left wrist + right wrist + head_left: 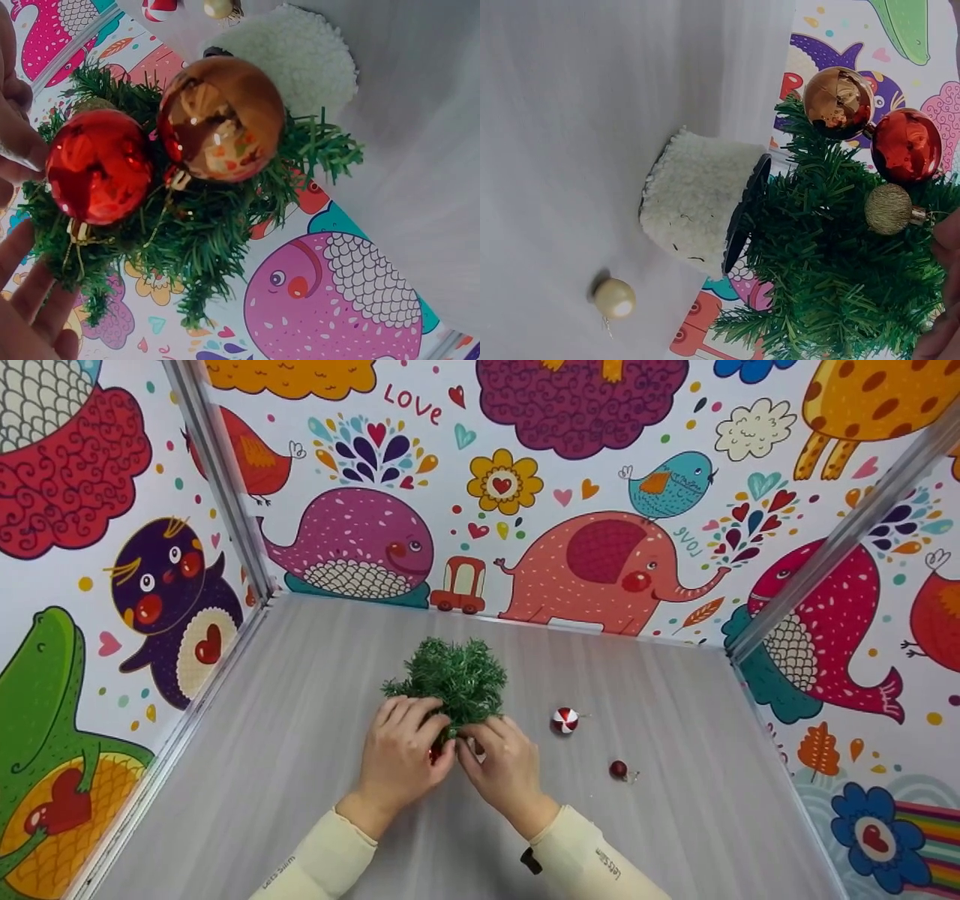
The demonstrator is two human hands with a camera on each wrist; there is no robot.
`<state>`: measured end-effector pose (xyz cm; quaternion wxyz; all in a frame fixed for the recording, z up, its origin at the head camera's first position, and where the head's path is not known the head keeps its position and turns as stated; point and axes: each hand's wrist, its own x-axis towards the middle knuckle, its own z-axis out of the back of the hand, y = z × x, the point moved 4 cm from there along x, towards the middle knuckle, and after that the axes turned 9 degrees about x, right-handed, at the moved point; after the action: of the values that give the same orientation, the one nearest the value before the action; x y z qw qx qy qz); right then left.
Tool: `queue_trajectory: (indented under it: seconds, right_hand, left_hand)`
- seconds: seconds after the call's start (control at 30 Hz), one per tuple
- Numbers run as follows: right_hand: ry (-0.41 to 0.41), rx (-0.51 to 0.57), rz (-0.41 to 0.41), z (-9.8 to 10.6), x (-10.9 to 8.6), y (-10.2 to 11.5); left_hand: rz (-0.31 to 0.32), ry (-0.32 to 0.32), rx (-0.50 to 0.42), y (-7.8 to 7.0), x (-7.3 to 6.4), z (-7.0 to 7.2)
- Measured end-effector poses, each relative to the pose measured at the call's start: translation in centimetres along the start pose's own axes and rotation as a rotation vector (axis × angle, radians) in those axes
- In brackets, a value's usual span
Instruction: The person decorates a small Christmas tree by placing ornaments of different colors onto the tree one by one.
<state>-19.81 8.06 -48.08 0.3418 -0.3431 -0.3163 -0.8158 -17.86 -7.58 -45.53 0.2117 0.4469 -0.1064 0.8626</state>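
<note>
A small artificial Christmas tree [457, 675], its pot wrapped in white fleece [701, 195], leans between my hands. My left hand [405, 750] holds a branch at its near side, thumb and fingers on either side of the greenery. Against it, my right hand [504, 761] has bent fingers, pinching by the hanging string of a gold glitter bauble [889, 208]. A shiny red bauble [99, 166] and a shiny copper-coloured bauble [222, 120] hang on the branches. The fingertips partly cover the pinched string.
Right of the tree on the grey table [300, 675] lie a red-and-white bauble [565, 720] and a small dark red bauble [618, 769]. A pale gold bauble [615, 298] lies near the pot in the right wrist view. Printed walls [465, 487] enclose the table.
</note>
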Motion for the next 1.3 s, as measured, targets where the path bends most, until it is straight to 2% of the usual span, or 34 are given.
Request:
queue_trajectory:
  seconds: [0.33, 0.53, 0.83, 1.03, 1.3]
  right_hand:
    - [-0.059, 0.08, 0.038, 1.2, -1.2, -0.6]
    - [0.001, 0.101, 0.027, 2.1, -2.6, -2.0]
    - [0.094, 0.007, -0.073, 2.8, -5.7, -4.8]
    - [0.173, -0.04, -0.168, 3.5, -7.6, -7.3]
    - [0.198, -0.184, -0.303, 6.4, -11.3, -12.2]
  left_hand:
    - [0.071, -0.004, -0.018, 0.2, -0.1, -0.1]
    - [0.104, 0.012, 0.015, 0.4, -0.2, -0.1]
    - [0.104, 0.023, 0.033, 0.6, -0.3, -0.1]
    - [0.108, 0.029, 0.039, 0.6, -0.2, -0.1]
    - [0.111, 0.038, 0.038, 0.3, -0.3, -0.1]
